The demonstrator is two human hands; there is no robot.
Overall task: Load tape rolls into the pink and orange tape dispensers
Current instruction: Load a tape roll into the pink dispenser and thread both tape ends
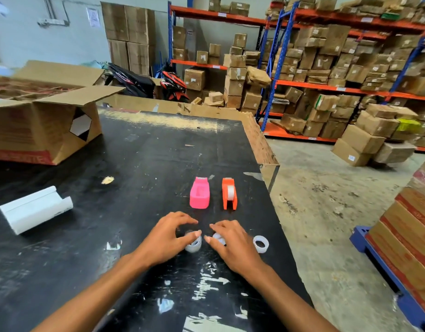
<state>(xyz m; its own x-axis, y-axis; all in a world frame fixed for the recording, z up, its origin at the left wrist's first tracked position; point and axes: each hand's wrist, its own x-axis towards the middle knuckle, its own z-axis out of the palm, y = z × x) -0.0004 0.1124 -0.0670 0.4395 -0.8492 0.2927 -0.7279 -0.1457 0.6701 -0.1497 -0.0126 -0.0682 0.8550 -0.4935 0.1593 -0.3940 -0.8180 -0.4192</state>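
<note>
A pink tape dispenser with an empty well stands on the black table. Right beside it an orange dispenser holds a whitish tape roll. In front of them, my left hand rests its thumb and fingers on a clear tape roll lying on the table. My right hand curls its fingers around a second clear roll, partly hidden under them. A third clear roll lies free just right of my right hand.
A white box-like piece lies at the left of the table. An open cardboard carton stands at the far left. The table's right edge runs close to the rolls. Shelves with boxes and a blue pallet are on the right.
</note>
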